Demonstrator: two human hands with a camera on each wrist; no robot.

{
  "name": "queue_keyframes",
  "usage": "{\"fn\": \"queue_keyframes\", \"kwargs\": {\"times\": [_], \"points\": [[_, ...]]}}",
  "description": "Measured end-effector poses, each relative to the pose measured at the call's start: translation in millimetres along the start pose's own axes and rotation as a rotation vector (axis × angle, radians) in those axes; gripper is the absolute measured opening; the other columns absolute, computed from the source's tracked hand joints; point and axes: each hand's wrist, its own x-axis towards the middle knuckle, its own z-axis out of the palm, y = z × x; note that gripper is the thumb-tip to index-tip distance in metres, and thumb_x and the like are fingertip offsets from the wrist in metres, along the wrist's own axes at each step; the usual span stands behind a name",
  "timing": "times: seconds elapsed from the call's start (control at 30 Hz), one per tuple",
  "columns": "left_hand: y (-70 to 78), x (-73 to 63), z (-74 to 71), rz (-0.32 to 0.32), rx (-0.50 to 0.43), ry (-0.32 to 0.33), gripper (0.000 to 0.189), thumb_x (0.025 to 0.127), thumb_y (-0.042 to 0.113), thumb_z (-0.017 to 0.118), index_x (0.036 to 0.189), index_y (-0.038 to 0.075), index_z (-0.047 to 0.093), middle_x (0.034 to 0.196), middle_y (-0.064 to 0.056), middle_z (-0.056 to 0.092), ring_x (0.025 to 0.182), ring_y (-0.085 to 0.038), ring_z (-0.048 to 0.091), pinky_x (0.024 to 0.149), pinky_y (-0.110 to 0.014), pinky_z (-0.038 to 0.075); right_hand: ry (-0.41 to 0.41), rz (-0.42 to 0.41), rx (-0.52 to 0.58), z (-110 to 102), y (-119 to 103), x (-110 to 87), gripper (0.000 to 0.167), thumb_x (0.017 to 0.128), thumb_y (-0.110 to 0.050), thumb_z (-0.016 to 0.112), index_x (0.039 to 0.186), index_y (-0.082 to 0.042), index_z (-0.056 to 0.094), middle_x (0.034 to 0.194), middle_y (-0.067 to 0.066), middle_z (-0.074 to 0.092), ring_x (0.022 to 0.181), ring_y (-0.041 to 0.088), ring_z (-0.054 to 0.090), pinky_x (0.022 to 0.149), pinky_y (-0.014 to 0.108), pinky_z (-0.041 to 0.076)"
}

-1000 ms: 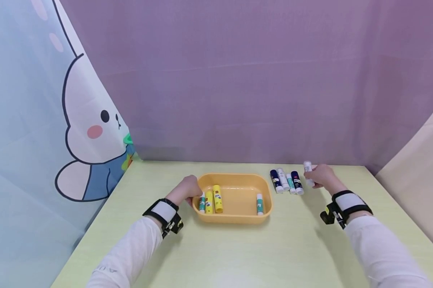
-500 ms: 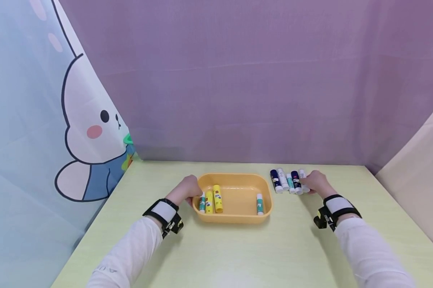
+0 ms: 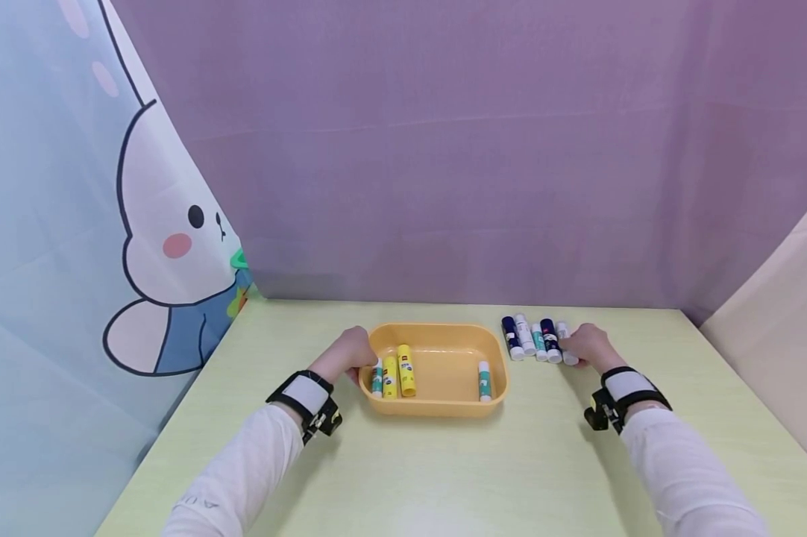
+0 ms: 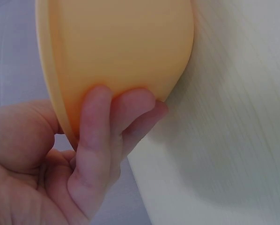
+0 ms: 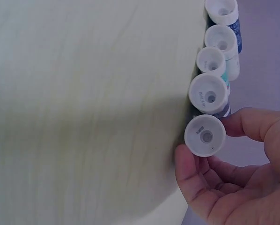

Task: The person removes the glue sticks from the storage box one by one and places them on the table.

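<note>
My left hand (image 3: 352,350) grips the left rim of an orange plastic tray (image 3: 437,409); in the left wrist view its fingers press the outer wall, the thumb at the rim. Inside lie a small teal-and-white glue stick (image 3: 377,379), two yellow glue sticks (image 3: 406,371) at the left, and another teal one (image 3: 485,382) at the right. Right of the tray, my right hand (image 3: 590,346) pinches a white glue stick (image 5: 205,136) between thumb and fingers. It lies at the right end of a row, against a navy glue stick (image 3: 550,339).
The row continues leftward with a small teal glue stick (image 3: 538,341), a white one (image 3: 524,334) and a navy one (image 3: 512,337), close to the tray's right side. The pale table (image 3: 437,477) ends at a purple cloth (image 3: 444,164) behind.
My right hand has moved left and down, bringing the white glue stick from above the table to the row's end. The row has shifted slightly left. My left hand has stayed put.
</note>
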Motion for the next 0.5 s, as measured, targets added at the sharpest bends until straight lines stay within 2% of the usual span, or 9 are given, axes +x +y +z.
{"fn": "queue_keyframes", "kwargs": {"times": [0.33, 0.5], "points": [[2.0, -3.1, -2.9, -0.023, -0.015, -0.011, 0.028, 0.083, 0.001, 0.059, 0.108, -0.008, 0.051, 0.084, -0.018, 0.060, 0.050, -0.024, 0.065, 0.048, -0.031, 0.059, -0.003, 0.002, -0.013, 1.7, -1.2, -3.4, 0.040, 0.086, -0.015, 0.055, 0.104, 0.021, 0.051, 0.083, 0.023, 0.059, 0.052, 0.014, 0.060, 0.050, 0.025, 0.057], [0.8, -3.5, -2.9, -0.019, -0.041, -0.015, 0.029, 0.084, 0.001, 0.058, 0.110, -0.009, 0.050, 0.084, -0.018, 0.060, 0.050, -0.025, 0.065, 0.053, -0.035, 0.060, -0.010, 0.011, -0.023, 0.8, -2.0, -3.5, 0.042, 0.087, -0.016, 0.055, 0.107, 0.020, 0.051, 0.082, 0.021, 0.059, 0.052, 0.014, 0.060, 0.050, 0.025, 0.056]]}}
